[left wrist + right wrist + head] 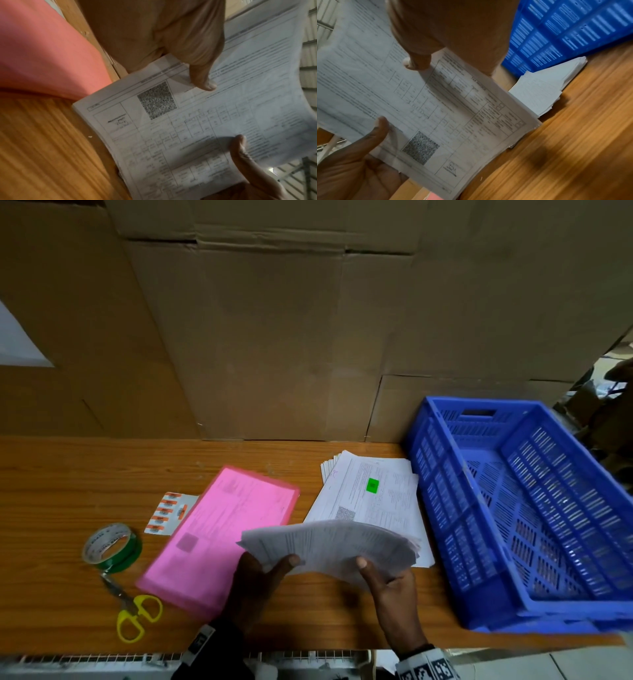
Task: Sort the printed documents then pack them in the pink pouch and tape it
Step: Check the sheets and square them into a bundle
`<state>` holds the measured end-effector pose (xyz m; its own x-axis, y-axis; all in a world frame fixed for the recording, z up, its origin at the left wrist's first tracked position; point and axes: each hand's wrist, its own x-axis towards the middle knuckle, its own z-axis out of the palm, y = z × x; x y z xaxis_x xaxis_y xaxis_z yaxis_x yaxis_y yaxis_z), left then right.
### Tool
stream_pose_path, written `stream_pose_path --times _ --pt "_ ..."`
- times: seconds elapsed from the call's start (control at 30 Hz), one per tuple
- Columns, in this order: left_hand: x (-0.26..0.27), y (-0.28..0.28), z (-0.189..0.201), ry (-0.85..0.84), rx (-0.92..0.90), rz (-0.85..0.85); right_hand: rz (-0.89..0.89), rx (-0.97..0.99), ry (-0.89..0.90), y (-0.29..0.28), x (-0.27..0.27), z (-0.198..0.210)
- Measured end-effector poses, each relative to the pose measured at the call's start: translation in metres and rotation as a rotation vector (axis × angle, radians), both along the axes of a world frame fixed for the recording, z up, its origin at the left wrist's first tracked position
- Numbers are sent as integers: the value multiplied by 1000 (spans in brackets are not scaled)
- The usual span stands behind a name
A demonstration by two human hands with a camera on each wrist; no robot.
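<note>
Holding one thick sheaf of printed documents [329, 546] between them, the left hand [260, 580] and right hand [390, 587] each keep a closed grip on its near edge, thumb on top and fingers underneath, so the sheets bow upward above the tabletop [68, 474]. In the left wrist view the left thumb [202, 75] presses the top sheet [188, 121] beside a blurred square code; in the right wrist view the right thumb [418, 62] does the same on the sheet's other end [419, 94].

Just behind the held sheaf lies a second, loosely fanned pile of papers [373, 491], one green sticker [372, 485] on its top page, its right edge beside one blue plastic crate [534, 508]. Left of the hands one pink pouch [222, 529] lies flat and slanted on the wood, with printing showing through it. Partly under its left edge sits one strip of orange-marked labels [164, 513]. Further left stand one roll of green tape [111, 547] and, just in front of it, one pair of yellow-handled scissors [133, 614]. Cardboard sheets [274, 337] wall off the back
</note>
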<state>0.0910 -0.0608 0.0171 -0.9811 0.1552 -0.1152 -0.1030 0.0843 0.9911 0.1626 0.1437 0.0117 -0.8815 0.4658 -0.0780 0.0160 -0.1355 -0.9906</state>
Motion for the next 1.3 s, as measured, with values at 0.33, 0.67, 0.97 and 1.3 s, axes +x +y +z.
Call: stream_pose_path --times 0.33,0.67,0.97,1.3 --pt "0 -9 -35 -27 -47 -53 124 24 -144 11 2 -21" --pt "-21 -14 -16 44 -26 -93 318 127 -189 26 -8 -1" --pt "-35 -41 -53 -20 -323 -50 235 244 -314 54 -24 0" --pt "-26 -70 -108 87 -1069 -209 229 81 -516 74 -9 -32"
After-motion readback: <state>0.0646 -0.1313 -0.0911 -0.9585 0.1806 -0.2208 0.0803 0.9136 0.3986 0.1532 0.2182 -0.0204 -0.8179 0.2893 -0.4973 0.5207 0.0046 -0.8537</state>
